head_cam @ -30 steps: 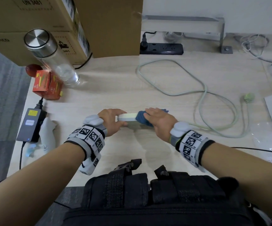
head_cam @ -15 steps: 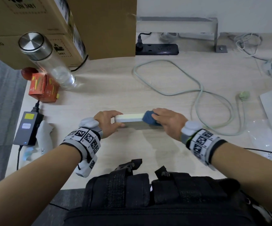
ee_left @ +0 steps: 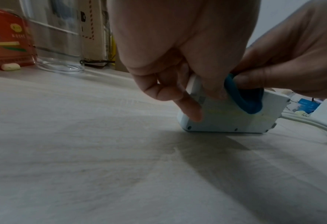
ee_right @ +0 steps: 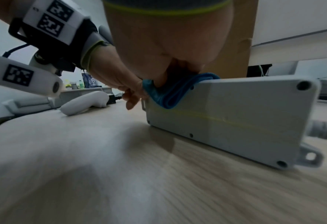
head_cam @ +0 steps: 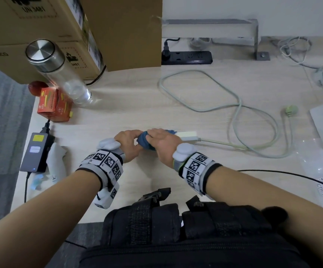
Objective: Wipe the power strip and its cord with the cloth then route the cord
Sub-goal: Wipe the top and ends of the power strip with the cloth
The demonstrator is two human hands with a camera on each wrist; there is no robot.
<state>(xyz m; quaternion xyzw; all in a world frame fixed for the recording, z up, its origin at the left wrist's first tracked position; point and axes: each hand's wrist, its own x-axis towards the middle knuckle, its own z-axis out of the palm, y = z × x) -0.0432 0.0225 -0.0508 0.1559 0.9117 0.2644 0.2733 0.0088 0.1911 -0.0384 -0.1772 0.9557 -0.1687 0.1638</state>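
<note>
The white power strip [head_cam: 186, 134] stands on its long edge on the wooden desk [head_cam: 137, 97]. My left hand [head_cam: 126, 141] grips its left end, fingers curled over the top [ee_left: 168, 60]. My right hand [head_cam: 162, 139] holds a folded blue cloth [head_cam: 144, 141] and presses it onto the strip's top and side, right beside the left hand [ee_right: 168, 94]. The strip's back face with screw holes [ee_right: 235, 115] shows in the right wrist view. Its pale green cord [head_cam: 238, 105] loops over the desk to the right and ends in a plug [head_cam: 291, 111].
A black power strip [head_cam: 187, 57] lies at the back under a metal stand. Cardboard boxes [head_cam: 60, 26], a glass bottle [head_cam: 60, 74] and a red carton [head_cam: 53, 105] stand far left. A power adapter [head_cam: 36, 151] and white controller [head_cam: 57, 161] lie left; a black cable [head_cam: 292, 174] runs right.
My right hand has slid the cloth leftward along the strip until it meets the left hand; the strip's right end now shows bare. The left hand keeps its hold.
</note>
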